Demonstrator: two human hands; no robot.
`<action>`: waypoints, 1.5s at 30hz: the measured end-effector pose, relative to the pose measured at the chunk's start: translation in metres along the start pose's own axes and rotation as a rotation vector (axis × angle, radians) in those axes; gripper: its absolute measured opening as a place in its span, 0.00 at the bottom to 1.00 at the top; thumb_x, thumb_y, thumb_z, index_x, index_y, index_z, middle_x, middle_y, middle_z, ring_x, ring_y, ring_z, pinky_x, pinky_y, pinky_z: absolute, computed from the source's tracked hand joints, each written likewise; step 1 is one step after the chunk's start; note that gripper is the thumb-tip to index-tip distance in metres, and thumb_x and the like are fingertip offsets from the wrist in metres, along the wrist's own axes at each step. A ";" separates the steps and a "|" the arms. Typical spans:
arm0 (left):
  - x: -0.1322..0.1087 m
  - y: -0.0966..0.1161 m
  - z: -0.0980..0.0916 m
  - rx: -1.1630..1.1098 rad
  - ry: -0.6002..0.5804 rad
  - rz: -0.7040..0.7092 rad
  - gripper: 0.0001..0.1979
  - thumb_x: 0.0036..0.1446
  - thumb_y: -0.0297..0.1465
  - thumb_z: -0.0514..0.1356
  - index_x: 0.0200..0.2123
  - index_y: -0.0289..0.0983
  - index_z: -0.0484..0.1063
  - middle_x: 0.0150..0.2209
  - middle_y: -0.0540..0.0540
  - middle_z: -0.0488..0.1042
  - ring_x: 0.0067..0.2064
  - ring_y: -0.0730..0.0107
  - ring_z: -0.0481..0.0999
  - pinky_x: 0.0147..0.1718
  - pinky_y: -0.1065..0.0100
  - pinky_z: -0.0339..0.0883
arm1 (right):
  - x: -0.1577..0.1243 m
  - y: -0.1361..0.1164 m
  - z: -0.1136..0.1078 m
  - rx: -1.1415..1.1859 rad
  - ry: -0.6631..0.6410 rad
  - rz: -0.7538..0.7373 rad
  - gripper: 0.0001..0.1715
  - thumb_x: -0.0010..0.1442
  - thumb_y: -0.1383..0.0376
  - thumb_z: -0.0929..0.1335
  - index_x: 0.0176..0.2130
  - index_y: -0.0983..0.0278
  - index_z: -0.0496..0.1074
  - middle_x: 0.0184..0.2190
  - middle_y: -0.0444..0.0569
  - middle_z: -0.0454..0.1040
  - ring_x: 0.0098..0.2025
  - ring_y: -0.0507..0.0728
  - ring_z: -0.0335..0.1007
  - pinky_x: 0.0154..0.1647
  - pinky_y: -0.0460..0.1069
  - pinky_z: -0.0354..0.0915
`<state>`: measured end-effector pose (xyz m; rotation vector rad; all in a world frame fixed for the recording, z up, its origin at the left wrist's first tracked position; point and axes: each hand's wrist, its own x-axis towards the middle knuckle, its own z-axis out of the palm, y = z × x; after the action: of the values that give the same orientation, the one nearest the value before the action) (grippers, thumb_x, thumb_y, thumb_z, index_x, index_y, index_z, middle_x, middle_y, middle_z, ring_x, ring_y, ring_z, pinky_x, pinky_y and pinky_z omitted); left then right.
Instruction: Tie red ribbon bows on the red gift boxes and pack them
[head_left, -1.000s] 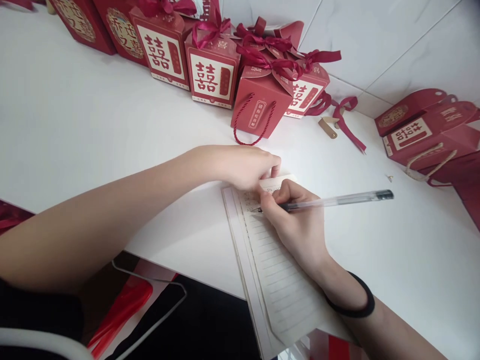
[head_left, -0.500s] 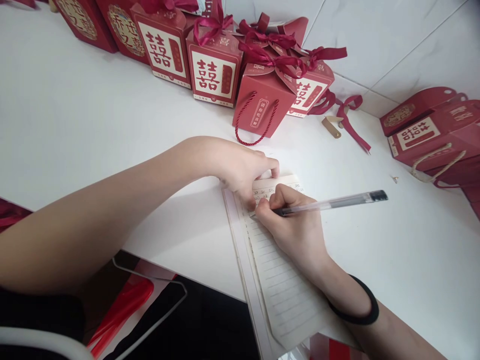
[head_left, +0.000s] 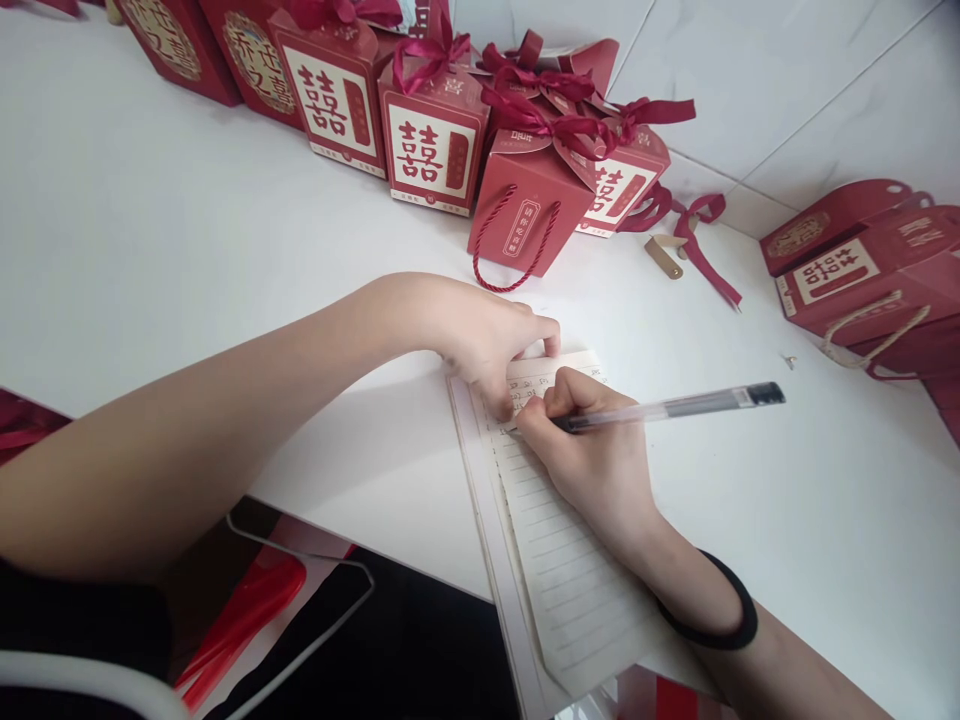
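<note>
A lined sheet of paper lies on a white table, hanging over its near edge. My right hand is closed around a clear pen with a black cap, its tip on the top lines of the sheet. My left hand rests at the sheet's top left corner, fingers curled and pressing the paper down. A black band circles my right wrist.
Several red gift boxes with ribbons stand in a row along the back; one with a rope handle is nearest my hands. Flat folded red boxes lie at right. A loose ribbon and small roll sit behind. A white wall rises beyond.
My right hand and the pen have shifted slightly left and down on the top lines as written marks appear. My left hand has stayed on the sheet's corner.
</note>
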<state>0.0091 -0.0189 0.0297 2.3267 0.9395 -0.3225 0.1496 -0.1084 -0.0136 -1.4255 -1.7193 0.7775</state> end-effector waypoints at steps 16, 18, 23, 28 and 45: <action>0.001 -0.007 -0.001 -0.052 -0.010 0.029 0.35 0.38 0.41 0.63 0.53 0.46 0.61 0.46 0.49 0.70 0.33 0.71 0.69 0.29 0.71 0.56 | 0.010 0.014 -0.028 0.282 0.228 0.007 0.19 0.60 0.59 0.66 0.23 0.62 0.56 0.14 0.37 0.56 0.15 0.47 0.52 0.15 0.43 0.51; 0.000 -0.010 -0.002 -0.047 -0.014 0.053 0.35 0.39 0.41 0.62 0.53 0.45 0.61 0.47 0.48 0.70 0.35 0.70 0.70 0.31 0.72 0.57 | 0.018 0.024 -0.042 0.092 0.288 -0.057 0.17 0.61 0.55 0.65 0.27 0.62 0.62 0.16 0.39 0.61 0.15 0.48 0.55 0.15 0.43 0.53; 0.000 -0.014 0.000 -0.108 0.070 0.074 0.23 0.46 0.37 0.58 0.48 0.40 0.66 0.41 0.48 0.73 0.33 0.73 0.71 0.29 0.74 0.59 | 0.040 0.063 -0.078 -0.461 0.272 -0.379 0.08 0.62 0.63 0.64 0.38 0.64 0.70 0.34 0.52 0.71 0.33 0.56 0.68 0.32 0.51 0.67; 0.010 -0.011 0.016 -0.082 0.442 -0.019 0.10 0.52 0.36 0.53 0.28 0.37 0.69 0.27 0.49 0.72 0.28 0.72 0.69 0.26 0.72 0.57 | 0.052 0.094 -0.096 -0.709 0.038 -0.562 0.21 0.58 0.77 0.56 0.44 0.65 0.71 0.39 0.56 0.72 0.43 0.61 0.68 0.42 0.57 0.69; 0.028 -0.020 0.040 0.051 0.820 -0.201 0.07 0.54 0.31 0.53 0.28 0.38 0.70 0.29 0.48 0.76 0.33 0.68 0.74 0.32 0.70 0.60 | -0.014 -0.123 0.091 -0.568 -0.504 -1.005 0.20 0.62 0.56 0.63 0.43 0.69 0.72 0.42 0.53 0.75 0.41 0.59 0.72 0.49 0.53 0.67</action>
<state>0.0158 -0.0171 -0.0228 2.4263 1.5530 0.5909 0.0097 -0.1445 0.0388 -0.4717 -2.8167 0.0595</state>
